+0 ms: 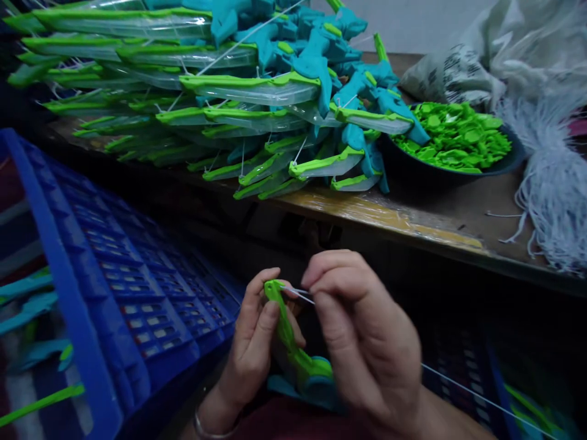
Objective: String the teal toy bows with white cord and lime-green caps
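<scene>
My left hand (254, 345) is closed around a green and teal plastic piece (287, 333), its thumb pressed near the upper tip. A white string (296, 291) runs from a hole close to that tip to my right hand (367, 330), where thumb and fingers pinch it taut. More string (481, 391) trails away below the right wrist toward the lower right. The teal end of the piece hangs low, partly behind my right hand. What kind of toy or tool the piece belongs to, I cannot tell.
Similar green, teal and clear plastic pieces (257, 91) are stacked on a wooden bench (413, 229). Beside them stand a dark bowl (516, 153) of small green parts (454, 137), a bundle of white strings (550, 189) and plastic bags (472, 73). A blue crate (137, 287) leans at left.
</scene>
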The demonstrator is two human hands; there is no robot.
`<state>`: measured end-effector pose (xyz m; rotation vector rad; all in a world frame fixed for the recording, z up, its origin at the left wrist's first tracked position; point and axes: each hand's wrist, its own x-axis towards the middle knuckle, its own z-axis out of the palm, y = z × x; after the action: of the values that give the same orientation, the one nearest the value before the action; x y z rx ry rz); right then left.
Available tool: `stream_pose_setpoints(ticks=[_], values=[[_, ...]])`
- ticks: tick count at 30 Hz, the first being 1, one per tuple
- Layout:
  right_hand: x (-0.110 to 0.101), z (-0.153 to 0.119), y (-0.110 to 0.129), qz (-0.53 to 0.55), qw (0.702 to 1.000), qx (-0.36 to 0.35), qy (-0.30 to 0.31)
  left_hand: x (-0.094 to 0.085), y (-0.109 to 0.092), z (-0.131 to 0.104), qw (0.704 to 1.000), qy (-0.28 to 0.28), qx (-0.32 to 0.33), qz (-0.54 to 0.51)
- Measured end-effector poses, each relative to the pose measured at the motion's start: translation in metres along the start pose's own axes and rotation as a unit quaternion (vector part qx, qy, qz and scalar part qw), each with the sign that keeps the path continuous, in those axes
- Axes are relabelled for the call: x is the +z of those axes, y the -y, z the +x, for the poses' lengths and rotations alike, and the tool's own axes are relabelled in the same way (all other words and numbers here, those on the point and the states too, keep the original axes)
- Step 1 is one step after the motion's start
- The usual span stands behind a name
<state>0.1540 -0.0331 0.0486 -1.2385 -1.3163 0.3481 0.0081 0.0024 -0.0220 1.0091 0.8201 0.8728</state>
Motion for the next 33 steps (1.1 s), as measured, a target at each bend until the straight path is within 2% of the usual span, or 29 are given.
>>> stream_pose_setpoints(ticks=[3,7,11,16,20,23,25,27,31,33], values=[[-0.007,-0.003,-0.003,0.010,0.999,0.043,-0.008,-0.003,-0.002,0.008,0.997,0.072,0.002,-0.024],[-0.001,-0.011,-0.017,0.008,0.998,0.054,0.009,-0.003,-0.001,0.013,0.993,0.113,0.044,-0.007],[0.002,-0.017,-0.020,-0.006,0.999,0.033,0.019,0.000,0.000,0.012,0.995,0.083,0.043,0.014],[0.001,-0.024,-0.020,-0.019,0.996,0.011,0.084,-0.003,0.005,0.012,0.994,0.034,0.060,0.089],[0.002,-0.028,-0.023,-0.018,0.994,0.011,0.108,-0.008,0.005,0.013,0.987,0.036,0.068,0.142],[0.004,-0.026,-0.021,0.028,0.991,0.091,0.095,-0.009,0.004,0.010,0.986,0.081,0.037,0.140],[0.003,-0.021,-0.015,0.087,0.976,0.181,0.083,-0.008,0.004,0.008,0.989,0.108,0.006,0.100],[0.001,-0.013,-0.006,0.146,0.961,0.226,0.067,-0.006,0.007,0.007,0.991,0.125,-0.018,0.048],[-0.011,0.001,0.009,0.162,0.970,0.182,-0.007,-0.004,0.017,0.008,0.991,0.130,-0.024,-0.014],[-0.015,0.002,0.008,0.122,0.980,0.160,0.000,-0.004,0.019,0.009,0.992,0.125,-0.016,-0.020]])
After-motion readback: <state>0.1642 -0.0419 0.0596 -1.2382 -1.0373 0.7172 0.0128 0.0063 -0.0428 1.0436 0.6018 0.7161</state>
